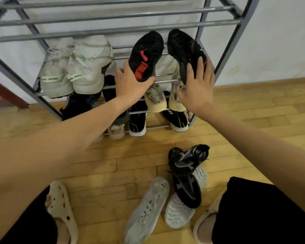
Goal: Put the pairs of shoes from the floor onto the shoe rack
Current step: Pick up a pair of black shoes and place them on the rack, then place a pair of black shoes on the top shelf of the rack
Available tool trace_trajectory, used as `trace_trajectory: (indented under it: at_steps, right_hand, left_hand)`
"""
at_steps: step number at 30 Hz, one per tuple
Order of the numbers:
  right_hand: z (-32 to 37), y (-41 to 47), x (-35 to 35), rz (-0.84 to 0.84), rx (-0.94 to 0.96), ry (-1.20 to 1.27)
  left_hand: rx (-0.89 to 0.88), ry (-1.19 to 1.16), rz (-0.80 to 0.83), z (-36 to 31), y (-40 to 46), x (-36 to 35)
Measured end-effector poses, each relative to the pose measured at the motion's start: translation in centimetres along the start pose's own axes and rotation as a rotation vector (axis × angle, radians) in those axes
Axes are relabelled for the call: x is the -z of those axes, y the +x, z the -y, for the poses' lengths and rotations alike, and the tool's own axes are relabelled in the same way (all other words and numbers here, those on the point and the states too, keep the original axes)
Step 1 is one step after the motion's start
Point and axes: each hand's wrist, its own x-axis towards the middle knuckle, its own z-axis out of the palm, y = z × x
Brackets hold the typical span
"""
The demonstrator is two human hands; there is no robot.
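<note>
Two black shoes with red trim sit on a middle tier of the grey metal shoe rack (225,51). My left hand (130,84) grips the heel of the left black-and-red shoe (146,53). My right hand (199,85) lies with straight fingers against the heel of the right black-and-red shoe (185,50). On the wooden floor lie a black-and-grey knit sneaker (187,160), its mate (187,189), a grey perforated shoe (148,206) and a white one (179,210) partly under the black pair.
White-and-green sneakers (74,71) fill the same tier's left side. Beige shoes (155,98), black-and-white sneakers (136,123) and other dark shoes sit on lower tiers. The upper rack bars (113,16) hold nothing. My feet wear beige slippers (62,208). A white wall stands behind.
</note>
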Motion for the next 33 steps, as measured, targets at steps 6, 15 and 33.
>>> trace_trajectory:
  at_steps: [6,15,33]
  right_hand:
    - [0.8,-6.0,-0.6,-0.040,0.031,0.077]
    - [-2.7,-17.1,-8.0,0.464,-0.288,0.182]
    - [-11.2,-19.6,-14.4,0.703,-0.171,0.083]
  left_hand:
    - [-0.110,0.019,-0.016,2.0,-5.9,-0.1]
    - [-0.029,0.154,0.355,8.6,-14.3,-5.2]
    - [0.572,-0.107,0.732,8.9,-17.2,-18.1]
